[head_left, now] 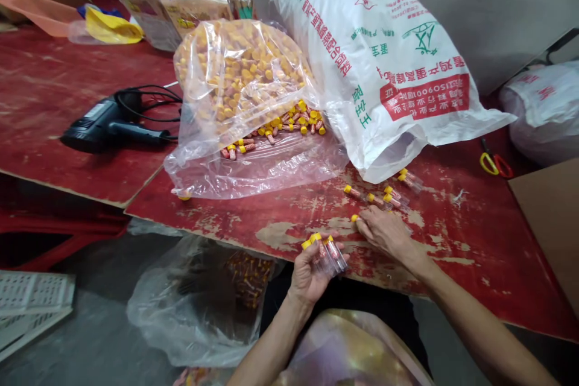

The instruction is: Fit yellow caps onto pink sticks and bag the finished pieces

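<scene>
Tubes [333,252]: at least three in half-curled left hand [307,280], one in pinching right hand [385,231]

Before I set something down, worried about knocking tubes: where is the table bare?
Bare tabletop lies between the heat gun and yellow material, and between right forearm and scissors, except a white scrap. Crowded beyond the right hand: capped tubes, then the white sack.

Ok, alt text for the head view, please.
A person's left hand holds several yellow-capped clear tubes; the right hand touches another at a worn red table. Behind are a clear bag of yellow-capped pieces and a white sack.
</scene>
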A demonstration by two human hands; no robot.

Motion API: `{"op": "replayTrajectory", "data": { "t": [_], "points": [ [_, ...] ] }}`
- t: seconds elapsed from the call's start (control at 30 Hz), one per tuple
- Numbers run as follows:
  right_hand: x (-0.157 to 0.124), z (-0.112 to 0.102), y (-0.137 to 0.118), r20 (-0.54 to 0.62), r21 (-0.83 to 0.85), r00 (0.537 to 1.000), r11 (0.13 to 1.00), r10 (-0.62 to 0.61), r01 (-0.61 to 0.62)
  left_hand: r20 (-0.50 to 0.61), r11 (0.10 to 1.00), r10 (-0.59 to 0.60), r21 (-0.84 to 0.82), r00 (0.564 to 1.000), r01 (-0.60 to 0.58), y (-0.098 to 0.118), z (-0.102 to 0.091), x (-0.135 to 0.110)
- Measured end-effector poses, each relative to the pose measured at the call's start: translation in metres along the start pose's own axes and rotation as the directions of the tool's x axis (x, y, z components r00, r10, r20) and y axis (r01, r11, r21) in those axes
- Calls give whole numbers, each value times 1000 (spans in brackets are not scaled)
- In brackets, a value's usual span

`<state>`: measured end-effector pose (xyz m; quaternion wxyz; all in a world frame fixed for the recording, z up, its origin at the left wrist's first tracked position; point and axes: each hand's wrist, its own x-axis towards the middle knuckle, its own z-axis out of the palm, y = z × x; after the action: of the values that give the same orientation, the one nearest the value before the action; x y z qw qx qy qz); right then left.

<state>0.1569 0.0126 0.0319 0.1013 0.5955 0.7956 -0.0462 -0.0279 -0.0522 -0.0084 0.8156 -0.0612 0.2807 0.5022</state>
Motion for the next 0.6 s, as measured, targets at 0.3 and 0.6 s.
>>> {"op": "replayTrajectory", "data": {
  "t": [0.3, 0.6],
  "points": [
    [1, 16, 9, 125, 32, 984, 992, -127, 124, 15, 1000, -9, 23, 1000, 9, 1, 2, 7],
    [-23, 12, -45, -208, 752, 930, 658, 304, -47, 185, 992, -97, -56, 978, 109, 21, -27, 23]
  ]
}}
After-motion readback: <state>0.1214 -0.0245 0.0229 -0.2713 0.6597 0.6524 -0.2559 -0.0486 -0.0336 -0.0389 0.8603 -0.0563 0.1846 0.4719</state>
